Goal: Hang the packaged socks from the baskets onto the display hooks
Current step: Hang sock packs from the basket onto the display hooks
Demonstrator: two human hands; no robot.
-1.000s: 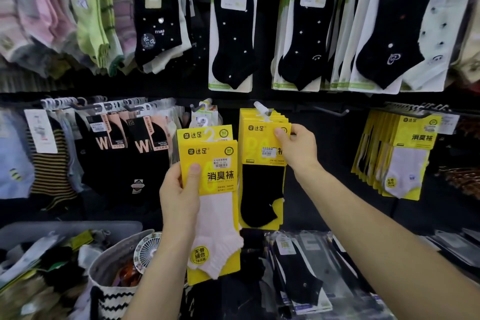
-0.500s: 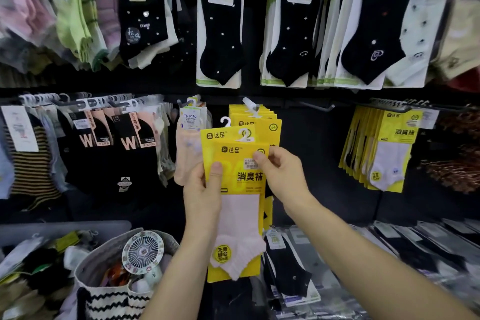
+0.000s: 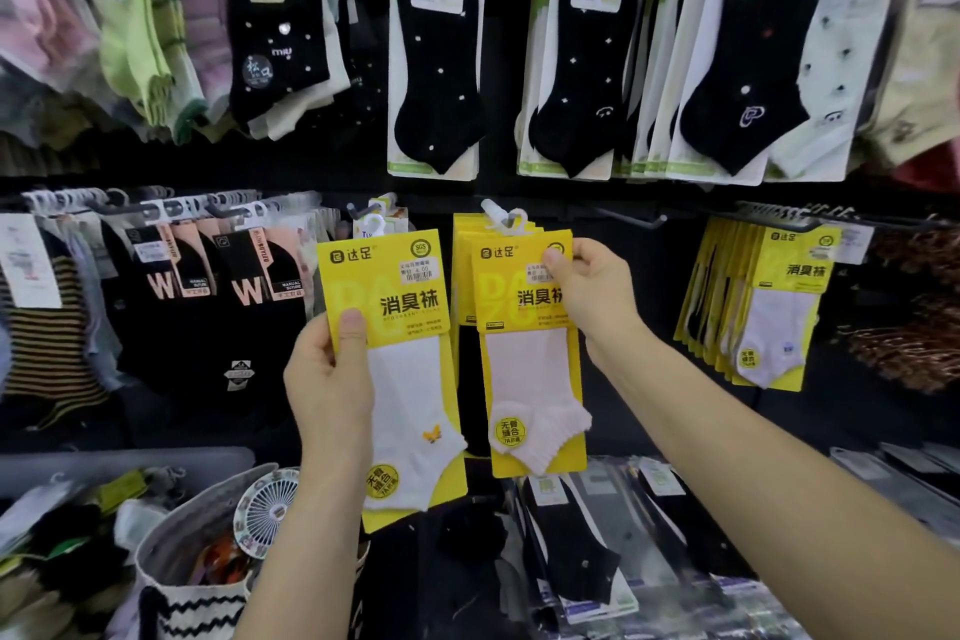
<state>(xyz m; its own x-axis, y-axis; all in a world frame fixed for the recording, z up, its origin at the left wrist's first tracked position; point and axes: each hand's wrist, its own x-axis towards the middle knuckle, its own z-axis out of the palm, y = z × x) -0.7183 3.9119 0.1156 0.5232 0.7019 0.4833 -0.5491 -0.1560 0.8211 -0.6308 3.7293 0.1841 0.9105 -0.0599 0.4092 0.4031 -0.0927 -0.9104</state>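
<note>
While both hands [image 3: 330, 379] [image 3: 592, 296] hold yellow packs [image 3: 400, 379] [image 3: 530, 369], socks [image 3: 441, 68] crowd the black wall [image 3: 660, 276].

Bright, even front light – dark backdrop, edges bowed and blurred.
</note>
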